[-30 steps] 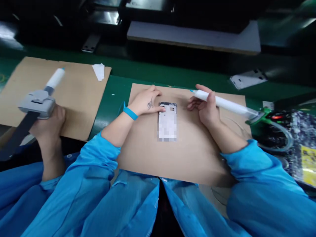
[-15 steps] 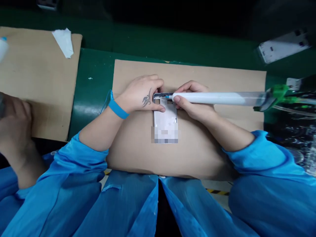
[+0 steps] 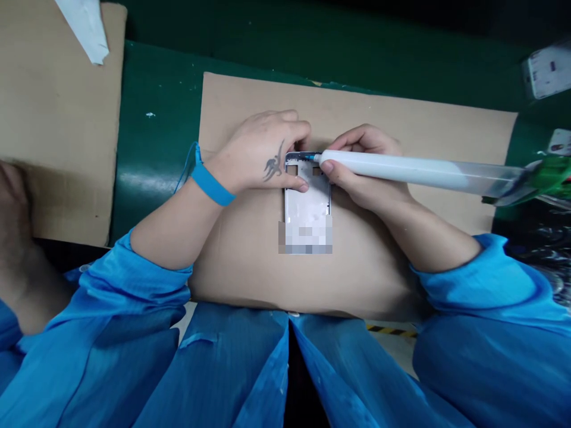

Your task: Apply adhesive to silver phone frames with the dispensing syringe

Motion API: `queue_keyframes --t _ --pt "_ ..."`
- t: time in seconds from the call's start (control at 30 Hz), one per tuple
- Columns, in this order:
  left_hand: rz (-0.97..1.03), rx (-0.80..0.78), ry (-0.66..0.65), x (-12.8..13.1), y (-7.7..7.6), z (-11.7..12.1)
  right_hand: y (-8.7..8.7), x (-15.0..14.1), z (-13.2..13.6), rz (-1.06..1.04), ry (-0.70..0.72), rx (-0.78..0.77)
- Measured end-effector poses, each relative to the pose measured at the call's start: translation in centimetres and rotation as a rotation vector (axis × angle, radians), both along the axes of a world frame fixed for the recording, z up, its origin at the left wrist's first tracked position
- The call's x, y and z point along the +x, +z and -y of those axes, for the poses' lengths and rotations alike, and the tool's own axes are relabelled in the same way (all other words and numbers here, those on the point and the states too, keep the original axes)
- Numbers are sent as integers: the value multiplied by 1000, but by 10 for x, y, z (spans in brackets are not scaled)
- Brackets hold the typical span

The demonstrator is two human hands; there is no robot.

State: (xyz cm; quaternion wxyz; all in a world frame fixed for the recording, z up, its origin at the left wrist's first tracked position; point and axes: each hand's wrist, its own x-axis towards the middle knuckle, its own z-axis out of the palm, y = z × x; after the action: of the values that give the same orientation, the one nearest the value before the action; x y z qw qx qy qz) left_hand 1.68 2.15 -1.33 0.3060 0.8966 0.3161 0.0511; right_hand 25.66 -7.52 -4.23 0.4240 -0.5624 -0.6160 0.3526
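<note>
A silver phone frame (image 3: pixel 307 205) lies on a brown cardboard sheet (image 3: pixel 383 125) in front of me. My left hand (image 3: pixel 263 154), with a blue wrist strap (image 3: pixel 210 185), pinches the frame's upper left corner, thumb pressed on its face. My right hand (image 3: pixel 363 172) grips a long white dispensing syringe (image 3: pixel 414 171) like a pen. Its blue tip touches the frame's top edge. The syringe's clear rear end joins a green fitting (image 3: pixel 546 178) at the right.
A second cardboard sheet (image 3: pixel 49 113) with a white scrap of paper (image 3: pixel 84 24) lies at the left, where another person's hand (image 3: pixel 13 202) rests. A white part (image 3: pixel 548 71) sits on the green belt (image 3: pixel 151 131) at the upper right.
Both my hands closed in on the frame: the left now pinches its corner and the syringe tip came down onto its top edge. My view dropped lower. The other person's glue gun left view.
</note>
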Motion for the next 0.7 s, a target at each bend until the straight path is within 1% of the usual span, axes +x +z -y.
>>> queue_keyframes --t 0.17,0.37,0.57,0.7 --pt "31 -24 -2 0 0 -1 6 -2 1 -32 -9 -20" --pt "-40 11 2 3 8 2 7 -1 0 -15 9 -49" --pt "-91 53 -14 6 13 4 9 -2 -1 -8 1 -39" --pt "-78 52 -34 4 14 4 8 -1 -1 11 -19 -27"
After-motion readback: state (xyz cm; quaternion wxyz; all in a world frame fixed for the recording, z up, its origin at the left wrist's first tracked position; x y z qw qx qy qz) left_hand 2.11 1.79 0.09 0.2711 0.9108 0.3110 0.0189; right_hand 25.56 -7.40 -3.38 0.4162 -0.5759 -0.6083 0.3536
